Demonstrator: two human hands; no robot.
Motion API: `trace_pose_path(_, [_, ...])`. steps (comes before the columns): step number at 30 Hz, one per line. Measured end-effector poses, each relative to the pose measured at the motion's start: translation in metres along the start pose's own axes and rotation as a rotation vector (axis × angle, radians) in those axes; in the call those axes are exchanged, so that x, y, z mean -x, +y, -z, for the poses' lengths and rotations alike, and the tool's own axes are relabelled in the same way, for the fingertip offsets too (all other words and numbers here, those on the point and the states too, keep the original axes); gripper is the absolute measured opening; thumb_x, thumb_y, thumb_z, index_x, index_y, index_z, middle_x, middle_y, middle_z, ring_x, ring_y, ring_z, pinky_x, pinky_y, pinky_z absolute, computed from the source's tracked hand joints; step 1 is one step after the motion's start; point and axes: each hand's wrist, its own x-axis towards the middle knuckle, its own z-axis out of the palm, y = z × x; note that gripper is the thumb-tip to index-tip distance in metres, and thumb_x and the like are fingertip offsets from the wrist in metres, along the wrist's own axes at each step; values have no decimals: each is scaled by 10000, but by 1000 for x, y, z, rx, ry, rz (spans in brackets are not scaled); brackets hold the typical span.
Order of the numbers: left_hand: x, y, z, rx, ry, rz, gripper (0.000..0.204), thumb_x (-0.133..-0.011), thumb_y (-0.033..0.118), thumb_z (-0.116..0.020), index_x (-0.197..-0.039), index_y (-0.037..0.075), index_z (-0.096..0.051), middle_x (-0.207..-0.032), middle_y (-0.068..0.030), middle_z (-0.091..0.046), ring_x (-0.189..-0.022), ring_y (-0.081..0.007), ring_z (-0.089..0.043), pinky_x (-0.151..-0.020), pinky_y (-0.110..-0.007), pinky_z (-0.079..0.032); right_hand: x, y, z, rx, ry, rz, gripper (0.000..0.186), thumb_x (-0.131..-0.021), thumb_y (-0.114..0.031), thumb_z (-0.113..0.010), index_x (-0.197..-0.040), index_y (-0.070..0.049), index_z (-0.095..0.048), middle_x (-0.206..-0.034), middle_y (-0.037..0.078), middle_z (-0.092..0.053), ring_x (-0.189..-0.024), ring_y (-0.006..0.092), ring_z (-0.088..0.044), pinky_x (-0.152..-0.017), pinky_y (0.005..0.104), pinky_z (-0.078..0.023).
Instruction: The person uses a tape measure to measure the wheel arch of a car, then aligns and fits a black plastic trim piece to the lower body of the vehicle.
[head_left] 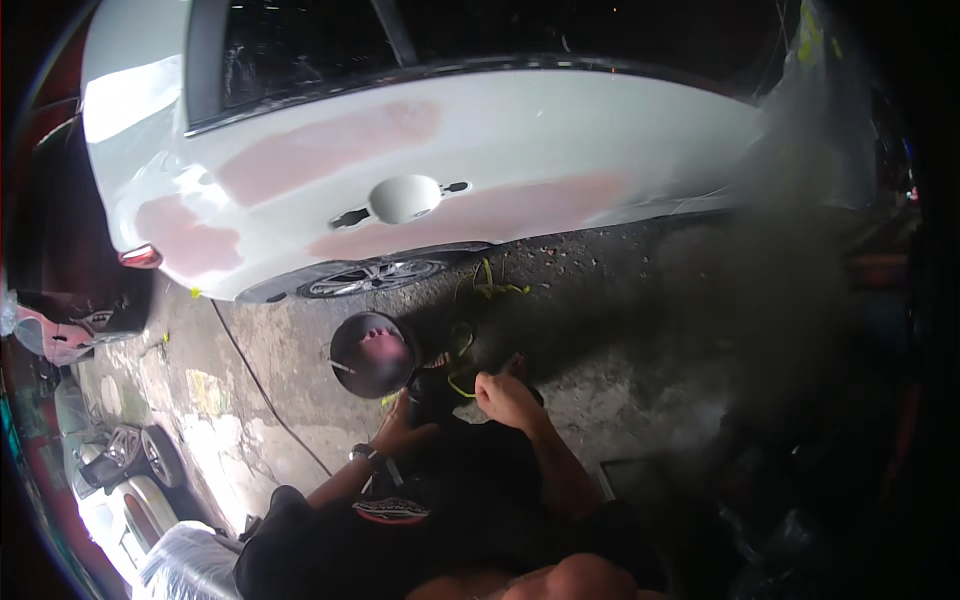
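Observation:
My left hand (400,425) is at the lower edge of a round black container (356,374), apparently gripping it; pink material and a pale stick show inside. My right hand (505,402) is to its right, fingers curled; anything inside them is hidden. Just behind that hand shows part of a foot (516,364), near a loop of yellow strip (460,388). Above both hands stands a white car (560,130) with pink patches (320,150) on its body and dark slots either side of the door-handle recess (405,198).
A wheel (370,278) sits under the car. A dark cable (260,380) crosses the stained floor (200,390). At left are loose car parts (125,455) and wrapped plastic (185,565). Translucent sheeting (820,90) hangs at upper right; a grey haze blurs the right side.

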Motion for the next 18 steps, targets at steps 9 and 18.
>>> trace_pose_path(9, [91, 112, 91, 347, -308, -456, 452, -907, 276, -711, -1296, 71, -609, -1192, -146, -665, -1142, -327, -625, -972, -405, -487, 69, -122, 11, -407, -156, 121, 111, -882, -107, -627, -915, 0, -622, -751, 118, -660, -608, 186, -657, -551, 340, -499])
trace_pose_path(18, [144, -10, 190, 327, -58, -386, 222, -940, 181, -675, -1103, 33, -706, -906, -79, -731, -760, -125, -686, -667, -283, -552, 63, -197, -15, -453, 256, -144, 81, -914, -63, -575, -849, -18, -589, -667, 33, -579, -509, 95, -574, -464, 275, -455])
